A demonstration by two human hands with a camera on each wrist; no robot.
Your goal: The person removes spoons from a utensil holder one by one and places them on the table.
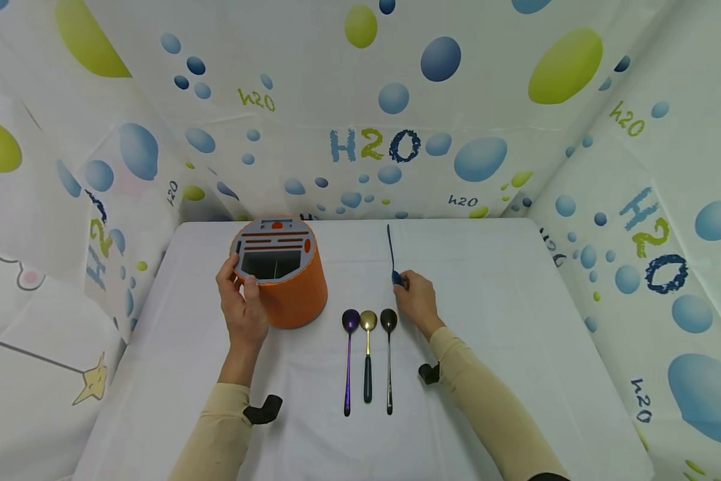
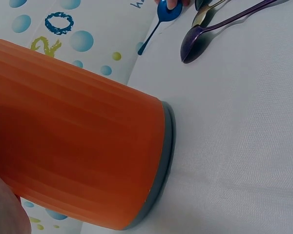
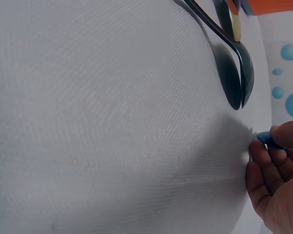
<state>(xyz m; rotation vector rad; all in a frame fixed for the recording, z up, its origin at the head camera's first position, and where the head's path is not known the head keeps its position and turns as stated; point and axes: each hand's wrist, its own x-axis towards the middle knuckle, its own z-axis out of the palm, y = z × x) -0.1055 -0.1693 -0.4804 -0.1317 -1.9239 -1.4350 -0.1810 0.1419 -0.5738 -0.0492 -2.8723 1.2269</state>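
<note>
My left hand (image 1: 246,315) grips an orange cylindrical utensil holder (image 1: 294,297) at its near left side, thumb on the grey slotted top. In the left wrist view, its ribbed orange wall (image 2: 88,136) ends in a dark grey base ring (image 2: 161,170). To the right, my right hand (image 1: 419,302) pinches a blue spoon (image 1: 398,277) by its bowl; the thin handle points away toward the back. Part of the bowl is hidden by the fingers. Nearer me lie a purple spoon (image 1: 351,321), a gold spoon with a dark handle (image 1: 369,321) and a black spoon (image 1: 388,321), bowls pointing away.
A white cloth covers the table (image 1: 492,280). Behind it and at both sides hang white sheets (image 1: 312,80) printed with blue and green spots and H2O lettering. Black wrist mounts (image 1: 264,410) stick out from both sleeves.
</note>
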